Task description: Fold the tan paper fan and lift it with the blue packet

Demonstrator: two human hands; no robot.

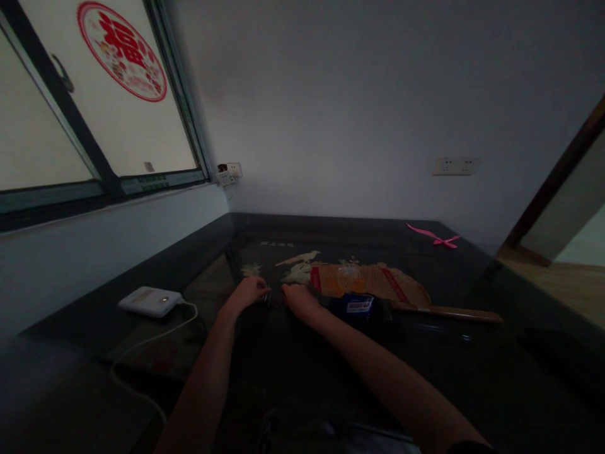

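Both hands rest close together over the dark glossy table, a small gap between them. My left hand [249, 292] is closed, its thumb and fingertips pinched at a tiny thing too dim to name. Curled inward, my right hand [299, 300] is closed too, and its fingertips hide whatever they may hold. A few thin, thread-like bits [268, 299] show faintly beside the left fingertips. Just right of my right hand sits a small dark blue packet [358, 305] with a pale label. Behind that lies a woven fan [363, 281] with red bands and a wooden handle pointing right.
A white power bank [152, 301] lies at the left, its white cable [155, 337] curving toward the front edge. Toward the back right is a pink ribbon [437, 239]. Wall sockets [456, 166] are above the table. A window [118, 88] stands at the left.
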